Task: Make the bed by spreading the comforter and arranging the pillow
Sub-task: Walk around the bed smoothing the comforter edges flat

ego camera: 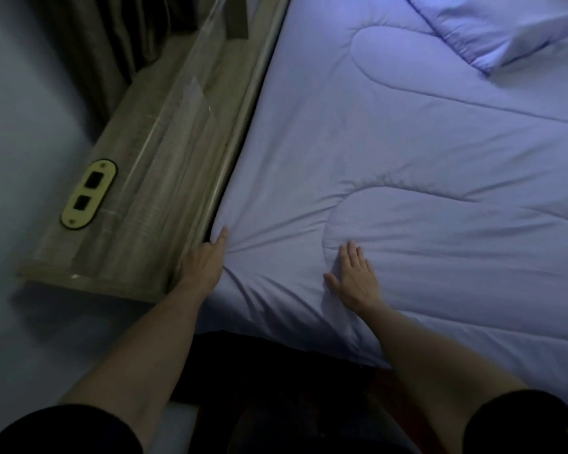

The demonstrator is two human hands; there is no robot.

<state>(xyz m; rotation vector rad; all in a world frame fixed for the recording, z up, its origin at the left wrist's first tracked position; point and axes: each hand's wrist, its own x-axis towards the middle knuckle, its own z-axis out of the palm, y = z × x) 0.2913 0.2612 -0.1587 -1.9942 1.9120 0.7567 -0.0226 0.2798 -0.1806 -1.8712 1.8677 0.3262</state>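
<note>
Head view: pale lilac quilted comforter (407, 178) spread flat ahead of my fingers.
Left hand (207, 260): fingers straight, tucking its edge.
Right hand (354, 276): flat, smoothing.
Remaining: creases between hands; lilac pillow (492, 31) far beyond fingertips.

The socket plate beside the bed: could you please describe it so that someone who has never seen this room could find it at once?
Start at the bed with the pale comforter and look to the wooden headboard shelf running along its edge. Near the shelf's close end, beyond the left hand, sits the socket plate. It is the only oval, yellowish piece there, with a dark rim and two dark square openings.
</note>
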